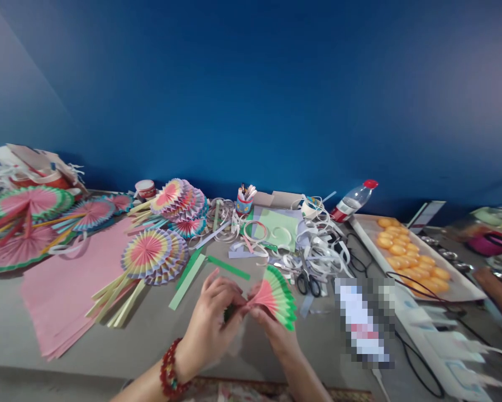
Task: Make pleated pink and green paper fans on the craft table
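My left hand [212, 321] and my right hand [271, 329] meet above the grey table [150, 335] near its front edge. Both pinch the narrow end of a small pleated paper fan [278, 296], pink with a green rim, which spreads up and to the right. My left wrist wears a red bead bracelet [169, 371]. Loose green paper strips [192, 276] lie just beyond my left hand. Black scissors [308, 283] rest right of the fan.
Finished round fans [152, 254] with stick handles and pink paper sheets [66, 290] cover the left. White paper strips [318, 245], a pen cup [244, 202] and a bottle [353, 200] stand behind. A tray of orange rounds [410, 251] is right; another person's hand [496, 285] reaches in.
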Demonstrator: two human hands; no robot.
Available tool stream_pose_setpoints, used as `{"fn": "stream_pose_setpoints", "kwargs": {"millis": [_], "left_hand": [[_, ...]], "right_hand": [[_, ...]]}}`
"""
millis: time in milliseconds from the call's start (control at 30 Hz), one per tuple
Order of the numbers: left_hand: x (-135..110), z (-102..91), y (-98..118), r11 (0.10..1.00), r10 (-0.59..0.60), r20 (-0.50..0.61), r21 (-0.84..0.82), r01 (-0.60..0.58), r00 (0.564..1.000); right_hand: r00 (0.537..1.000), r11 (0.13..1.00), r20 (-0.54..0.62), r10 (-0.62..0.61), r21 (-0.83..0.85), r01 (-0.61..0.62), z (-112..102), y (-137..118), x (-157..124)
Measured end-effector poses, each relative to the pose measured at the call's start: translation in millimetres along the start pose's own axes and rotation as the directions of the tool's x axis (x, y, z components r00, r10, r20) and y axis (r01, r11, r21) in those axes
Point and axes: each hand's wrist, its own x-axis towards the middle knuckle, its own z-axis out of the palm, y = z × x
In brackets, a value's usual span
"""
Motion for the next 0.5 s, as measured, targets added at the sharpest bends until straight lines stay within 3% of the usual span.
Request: {"fn": "stream_pose_setpoints", "kwargs": {"millis": [200,367,500], "left_hand": [[2.8,-1.1,-4.4,0.991,-0.096,0.0,-0.098,0.095,0.995],[4.2,4.2,-6.1,0.976,-0.146,0.007,-0.161,0.145,0.989],[3.9,5.9,-6.6,0.941,-0.229,0.1,-0.23,0.246,0.968]], "right_hand": [[0.95,0.93,-0.08,0.302,0.242,-0.275,4.6,9.2,-5.7],[0.941,0.888,-0.061,0.332,0.357,-0.29,7.8,8.0,-3.2],[0.954,0.892,-0.022,0.3,0.361,-0.273,5.6,6.2,2.1]]}}
